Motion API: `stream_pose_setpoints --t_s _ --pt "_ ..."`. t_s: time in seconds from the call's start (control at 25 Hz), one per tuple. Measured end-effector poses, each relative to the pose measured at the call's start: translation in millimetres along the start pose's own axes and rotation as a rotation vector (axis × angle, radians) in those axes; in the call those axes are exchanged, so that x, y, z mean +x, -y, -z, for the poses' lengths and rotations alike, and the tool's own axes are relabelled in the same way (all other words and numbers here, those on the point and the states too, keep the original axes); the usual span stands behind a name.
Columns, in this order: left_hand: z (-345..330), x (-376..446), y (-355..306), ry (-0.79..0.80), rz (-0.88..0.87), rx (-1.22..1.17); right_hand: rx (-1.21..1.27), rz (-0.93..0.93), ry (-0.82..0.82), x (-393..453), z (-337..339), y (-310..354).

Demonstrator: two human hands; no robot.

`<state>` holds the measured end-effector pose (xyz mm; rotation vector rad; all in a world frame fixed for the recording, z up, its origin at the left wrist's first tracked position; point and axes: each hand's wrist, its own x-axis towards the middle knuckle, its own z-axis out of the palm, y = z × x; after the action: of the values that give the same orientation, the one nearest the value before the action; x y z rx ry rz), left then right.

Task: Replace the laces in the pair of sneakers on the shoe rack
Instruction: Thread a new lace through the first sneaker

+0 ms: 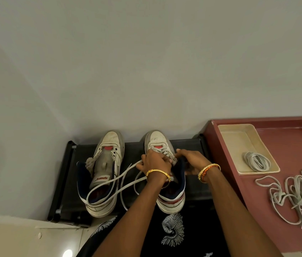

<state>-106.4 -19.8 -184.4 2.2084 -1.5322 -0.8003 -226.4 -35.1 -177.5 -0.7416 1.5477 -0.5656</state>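
Head view, looking down: black shoe rack (133, 145) against a plain wall, two white high-top sneakers on it, toes to the wall. Left sneaker (103, 173) sits left of the hands, unlaced, eyelets bare, tongue flopped up. Right sneaker (166, 167) mostly covered by both hands and wrists; only toe cap, a few crossed lace rows near the toe and the heel end show. Left hand (154, 161) curled on a white lace (109, 184) at the upper eyelets; lace ends loop out left of that hand, draping over the left sneaker's collar and down the rack between the shoes. Right hand (191, 160) at the right sneaker's right side, thumb and fingers pinched at the eyelet edge; looks like it grips the lace or upper there, exact contact hard to make out. Gold bangles on both wrists. Right of the rack, a maroon desk (294, 210), cut off by the frame edge. On it a cream tray (229, 134) holding a coiled white lace bundle (256, 161); nearer than the tray, a loose tangle of greyish laces (292, 193) lying on the desk, partly cropped at the right edge. Dark printed garment at the bottom, forearms over it.
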Motion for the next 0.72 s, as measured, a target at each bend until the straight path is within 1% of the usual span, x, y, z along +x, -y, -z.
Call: stream_pose_setpoints --t_s 0.08,0.16,0.2,0.28,0.32,0.36,0.4,0.44,0.48,0.52,0.6,0.64,0.72 --pt "1.6 1.4 1.4 0.032 -0.010 -0.022 0.019 -0.032 -0.003 7.2 -1.6 -4.3" --pt "4.6 -2.9 2.7 0.030 -0.051 0.023 0.011 0.015 -0.002 13.2 -4.3 -9.5" --pt "5.2 -10.4 3.2 -0.008 -0.113 0.086 0.024 0.052 -0.015 13.3 -5.7 -11.0" --pt "3.8 -32.8 5.4 -0.216 -0.346 0.159 0.037 0.136 -0.084 10.9 -6.7 -12.2" --pt "2.4 -44.2 7.3 -0.271 -0.457 0.148 0.023 0.184 -0.126 10.3 -6.5 -13.5" --pt "2.0 -54.1 8.1 -0.222 -0.501 0.140 -0.004 0.228 -0.164 11.5 -6.2 -16.2" --pt "0.3 -60.1 8.1 -0.076 -0.476 0.133 -0.030 0.268 -0.193 12.1 -6.5 -18.7" --pt "-3.1 -62.3 8.5 0.098 -0.407 0.179 -0.049 0.302 -0.214 12.9 -7.7 -21.0" --pt "-5.6 -61.7 8.6 0.231 -0.351 0.230 -0.055 0.335 -0.232 12.9 -9.4 -23.4" --pt "-6.9 -58.5 8.3 0.274 -0.330 0.264 -0.054 0.369 -0.258 12.6 -10.5 -25.0" --pt "-8.3 -54.7 6.2 0.289 -0.329 0.298 -0.027 0.459 -0.348 7.3 -9.5 -23.5" --pt "-8.4 -55.5 5.0 0.296 -0.334 0.304 0.016 0.518 -0.389 0.6 -6.6 -19.1" --pt "-9.8 -55.7 3.6 0.303 -0.331 0.318 0.141 0.663 -0.405 -21.3 1.3 -0.5"
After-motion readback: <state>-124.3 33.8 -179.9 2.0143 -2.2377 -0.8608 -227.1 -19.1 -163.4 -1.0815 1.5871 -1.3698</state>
